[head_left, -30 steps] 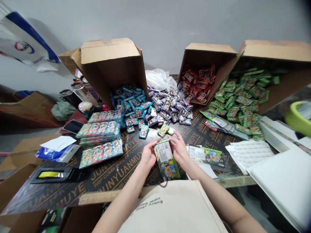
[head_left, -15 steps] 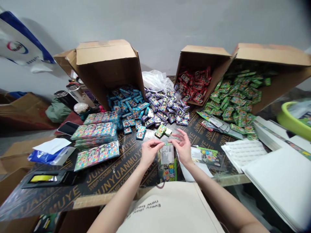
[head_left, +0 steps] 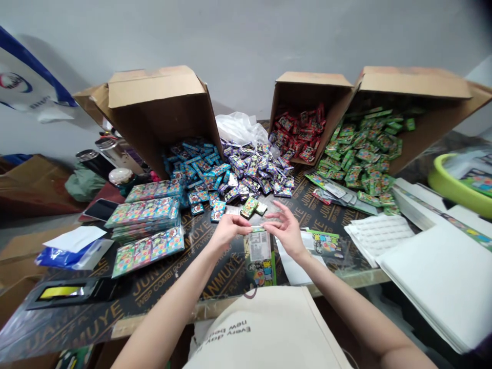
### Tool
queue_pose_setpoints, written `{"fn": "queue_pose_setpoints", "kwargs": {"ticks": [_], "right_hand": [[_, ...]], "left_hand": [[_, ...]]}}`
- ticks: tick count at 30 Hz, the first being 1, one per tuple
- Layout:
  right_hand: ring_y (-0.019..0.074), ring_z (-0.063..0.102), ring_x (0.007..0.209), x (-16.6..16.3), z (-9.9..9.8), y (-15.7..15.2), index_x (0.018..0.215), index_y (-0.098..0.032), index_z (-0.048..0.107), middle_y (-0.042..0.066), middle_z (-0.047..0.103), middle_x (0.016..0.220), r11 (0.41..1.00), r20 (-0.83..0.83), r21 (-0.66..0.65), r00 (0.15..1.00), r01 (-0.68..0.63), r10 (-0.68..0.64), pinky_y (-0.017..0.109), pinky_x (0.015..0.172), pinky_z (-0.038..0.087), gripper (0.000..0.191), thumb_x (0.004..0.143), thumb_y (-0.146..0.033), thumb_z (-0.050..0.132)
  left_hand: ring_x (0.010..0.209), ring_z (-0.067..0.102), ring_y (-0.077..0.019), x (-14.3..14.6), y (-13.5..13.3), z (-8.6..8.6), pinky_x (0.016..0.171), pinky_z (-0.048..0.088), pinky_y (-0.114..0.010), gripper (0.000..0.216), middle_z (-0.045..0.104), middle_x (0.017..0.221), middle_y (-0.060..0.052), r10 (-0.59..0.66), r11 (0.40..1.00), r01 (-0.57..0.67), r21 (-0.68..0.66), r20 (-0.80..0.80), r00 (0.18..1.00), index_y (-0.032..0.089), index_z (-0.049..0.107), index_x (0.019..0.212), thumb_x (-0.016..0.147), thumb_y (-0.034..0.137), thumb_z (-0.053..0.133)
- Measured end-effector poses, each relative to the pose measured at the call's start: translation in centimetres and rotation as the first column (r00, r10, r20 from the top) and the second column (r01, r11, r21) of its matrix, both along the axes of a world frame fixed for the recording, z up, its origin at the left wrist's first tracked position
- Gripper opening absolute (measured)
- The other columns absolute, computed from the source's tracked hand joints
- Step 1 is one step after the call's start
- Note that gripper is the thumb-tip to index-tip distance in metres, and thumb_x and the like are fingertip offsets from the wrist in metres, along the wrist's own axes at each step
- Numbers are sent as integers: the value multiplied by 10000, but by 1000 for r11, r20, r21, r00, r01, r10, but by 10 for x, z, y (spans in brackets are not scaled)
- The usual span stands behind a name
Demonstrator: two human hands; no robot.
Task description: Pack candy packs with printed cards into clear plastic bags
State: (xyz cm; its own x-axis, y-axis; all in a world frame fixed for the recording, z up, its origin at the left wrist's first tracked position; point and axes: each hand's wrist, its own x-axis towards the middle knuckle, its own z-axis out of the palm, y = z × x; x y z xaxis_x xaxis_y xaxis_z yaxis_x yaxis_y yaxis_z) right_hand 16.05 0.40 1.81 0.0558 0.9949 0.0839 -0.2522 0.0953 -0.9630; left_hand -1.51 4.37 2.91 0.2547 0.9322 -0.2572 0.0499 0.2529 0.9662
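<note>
The green pouch point(head_left: 261, 253) is looking long and flat, showing a white printed label on its upper half and bright cartoon print with a green border at the bottom end. It's lying lengthwise on the dark table point(head_left: 172, 287), right at the near edge, with its lower end pointing at a beige tote bag point(head_left: 265, 328).

Both hands are sitting at the pouch's far end. The left hand point(head_left: 225, 234) is pinching the top left corner, thumb and forefinger closed on it. The right hand point(head_left: 286, 233) is pinching the top right corner the same way, with its other fingers fanning out loose. So the pouch is hanging out between and just below the two hands.
</note>
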Motion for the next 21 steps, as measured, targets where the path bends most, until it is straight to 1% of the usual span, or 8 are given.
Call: {"fn": "queue_pose_setpoints", "kwargs": {"ticks": [5,8,10,12,15,18,19,21], "right_hand": [[126,645,632,5,2,8,1258,-260,350,-32,587,782,996,-1,-75,999,-41,41,284,674,523,772,592,-198,735],[122,642,621,8,6,10,1279,-269,327,-37,579,785,995,5,-76,998,-70,70,278,654,526,814,580,-193,737],[117,640,623,8,10,8,1286,-282,327,-28,572,823,997,27,-45,997,-65,66,277,653,528,794,603,-190,720],[118,639,635,7,10,2,1284,-295,341,-18,568,855,999,60,-8,997,-38,38,293,677,531,752,632,-185,699],[143,638,719,3,3,-13,1247,-294,411,-2,580,881,994,112,78,990,76,-85,357,793,512,659,658,-170,680],[170,625,827,1,-8,-22,1155,-287,502,9,603,888,963,143,195,966,187,-216,399,896,459,547,656,-148,679],[170,623,835,2,-9,-22,1158,-290,498,11,603,900,959,146,204,962,199,-231,400,898,457,551,657,-147,678],[158,633,784,5,-6,-16,1235,-302,421,8,592,920,974,141,153,972,167,-189,381,846,490,651,656,-157,681]], "left_hand": [[459,535,-124,0,1,4,500,399,-243,127,641,516,-37,-24,998,28,50,-77,997,135,680,567,482,203,745],[469,541,-134,0,-2,9,494,408,-244,110,643,524,-43,-59,982,87,168,-163,985,143,683,565,530,240,723],[518,561,-146,0,-5,12,514,422,-243,86,649,563,-49,-78,952,138,275,-219,973,149,683,573,575,235,691],[574,574,-156,0,-10,14,531,432,-241,77,653,619,-56,-81,908,179,380,-259,962,155,684,598,608,230,667],[609,562,-160,2,-18,15,555,430,-248,83,633,636,-55,-49,834,199,514,-290,956,167,673,606,631,246,672],[639,545,-159,5,-23,16,608,422,-264,63,613,654,-44,-26,780,255,572,-377,926,181,675,662,668,241,655],[654,544,-158,6,-24,16,622,418,-267,64,609,676,-43,-23,768,284,574,-418,908,187,681,706,686,231,639],[668,541,-155,7,-24,17,630,406,-265,99,597,701,-39,-20,752,332,569,-483,875,197,689,772,713,209,610]]}}
